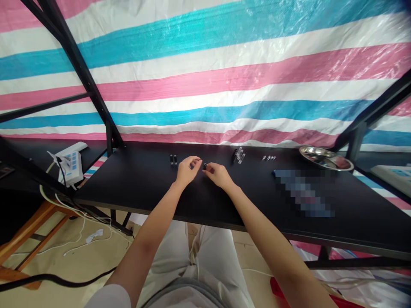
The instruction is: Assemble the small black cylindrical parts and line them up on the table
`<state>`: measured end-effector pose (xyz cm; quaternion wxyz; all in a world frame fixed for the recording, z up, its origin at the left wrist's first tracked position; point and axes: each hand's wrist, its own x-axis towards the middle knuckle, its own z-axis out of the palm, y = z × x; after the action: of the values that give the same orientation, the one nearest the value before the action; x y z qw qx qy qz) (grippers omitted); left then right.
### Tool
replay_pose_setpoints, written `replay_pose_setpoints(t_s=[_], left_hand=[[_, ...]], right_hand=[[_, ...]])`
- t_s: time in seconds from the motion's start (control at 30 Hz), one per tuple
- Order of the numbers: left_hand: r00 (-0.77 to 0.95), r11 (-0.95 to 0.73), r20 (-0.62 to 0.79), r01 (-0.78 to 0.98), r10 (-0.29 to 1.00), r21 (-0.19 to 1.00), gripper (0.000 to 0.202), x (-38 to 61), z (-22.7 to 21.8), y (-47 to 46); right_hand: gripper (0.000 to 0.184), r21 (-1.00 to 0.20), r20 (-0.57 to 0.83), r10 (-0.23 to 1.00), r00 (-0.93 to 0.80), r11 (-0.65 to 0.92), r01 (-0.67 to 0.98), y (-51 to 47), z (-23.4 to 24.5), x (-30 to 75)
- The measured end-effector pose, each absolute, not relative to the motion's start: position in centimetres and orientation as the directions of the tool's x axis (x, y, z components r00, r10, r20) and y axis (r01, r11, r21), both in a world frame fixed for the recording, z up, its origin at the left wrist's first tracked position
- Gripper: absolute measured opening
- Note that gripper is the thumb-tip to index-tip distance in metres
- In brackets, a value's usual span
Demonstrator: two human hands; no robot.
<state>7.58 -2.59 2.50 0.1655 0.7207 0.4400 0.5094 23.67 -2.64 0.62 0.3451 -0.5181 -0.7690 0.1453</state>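
Observation:
My right hand (219,174) pinches a small dark cylinder (204,166), held upright just above or on the black table. Close on its left, my left hand (189,168) has its fingers curled and its thumb and fingertips together; whatever they hold is too small to make out. Left of my hands, two small black tubes (173,159) with pale ends stand or lie side by side. To the right is a bunch of clear and black small tubes (239,155). Farther right sit several tiny clear pieces (268,158).
A shiny round metal tray (340,164) rests at the table's back right. A blurred-out bluish item (303,192) lies in front of it. Black metal posts (107,122) flank the black table (135,184). A white device (72,167) with cables stands on the left table.

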Motion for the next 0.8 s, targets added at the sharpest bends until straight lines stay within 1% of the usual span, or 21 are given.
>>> replay_pose_setpoints(t_s=[0.07,0.13,0.23,0.3,0.37,0.43,0.53,0.63,0.7,0.8], left_hand=[[-0.071,-0.515,0.592,0.416,0.803,0.749,0.018,6.2,3.0,-2.6],[-0.212,-0.461,0.551,0.356,0.807,0.813,0.020,4.4,3.4,-2.6],[-0.358,-0.383,0.463,0.274,0.811,0.882,0.021,1.4,3.5,-2.7],[-0.398,-0.343,0.425,0.263,0.813,0.902,0.021,-0.5,3.4,-2.7],[-0.383,-0.301,0.409,0.312,0.828,0.901,0.021,-2.1,3.2,-2.8],[-0.343,-0.265,0.419,0.414,0.841,0.871,0.020,-3.3,3.0,-2.8],[-0.280,-0.222,0.451,0.586,0.847,0.780,0.018,-4.4,2.5,-3.0],[-0.216,-0.184,0.461,0.712,0.861,0.677,0.018,-4.7,2.2,-3.2],[-0.186,-0.170,0.463,0.763,0.866,0.624,0.018,-4.6,2.2,-3.3],[-0.164,-0.168,0.472,0.793,0.866,0.585,0.018,-4.6,2.2,-3.4]], right_hand=[[0.014,-0.651,0.344,0.917,-0.203,0.388,0.652,-2.3,1.2,22.8],[0.016,-0.691,0.305,0.931,-0.201,0.362,0.626,-1.7,1.7,21.9],[0.016,-0.730,0.265,0.940,-0.217,0.342,0.592,-0.5,2.3,20.2],[0.014,-0.743,0.248,0.943,-0.221,0.332,0.581,0.5,2.3,19.0],[0.012,-0.748,0.230,0.950,-0.213,0.313,0.585,1.6,2.1,17.8],[0.010,-0.750,0.211,0.958,-0.196,0.287,0.597,2.5,1.7,16.7],[0.009,-0.745,0.183,0.967,-0.175,0.253,0.617,3.6,0.9,15.5],[0.008,-0.722,0.162,0.973,-0.166,0.231,0.652,4.2,0.2,14.6],[0.007,-0.699,0.152,0.976,-0.157,0.218,0.681,4.5,-0.3,14.2],[0.009,-0.667,0.149,0.977,-0.150,0.212,0.714,4.8,-0.6,13.9]])
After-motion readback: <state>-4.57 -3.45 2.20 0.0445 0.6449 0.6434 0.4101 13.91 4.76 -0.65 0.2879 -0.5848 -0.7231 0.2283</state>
